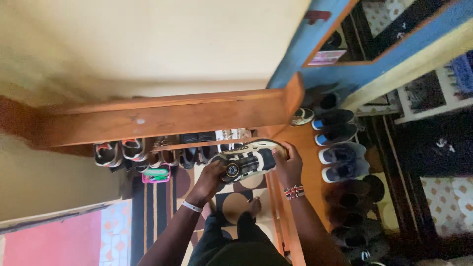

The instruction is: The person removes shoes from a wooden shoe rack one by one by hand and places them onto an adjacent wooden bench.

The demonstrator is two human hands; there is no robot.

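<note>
I hold a cream and black sneaker (248, 158) sideways in front of me, its sole facing up. My left hand (212, 178) grips its heel end, with a white band on that wrist. My right hand (287, 166) grips the toe end, a beaded bracelet on its wrist. The sneaker is just below the top board of a wooden shoe rack (162, 117), close to the rack's right end.
Several shoes (148, 152) sit on the rack's shelf, and a pink and green sandal (156, 174) lies below them. More dark sneakers (337, 133) line the floor to the right by a blue door frame (315, 54). A patterned carpet (236, 202) lies under my feet.
</note>
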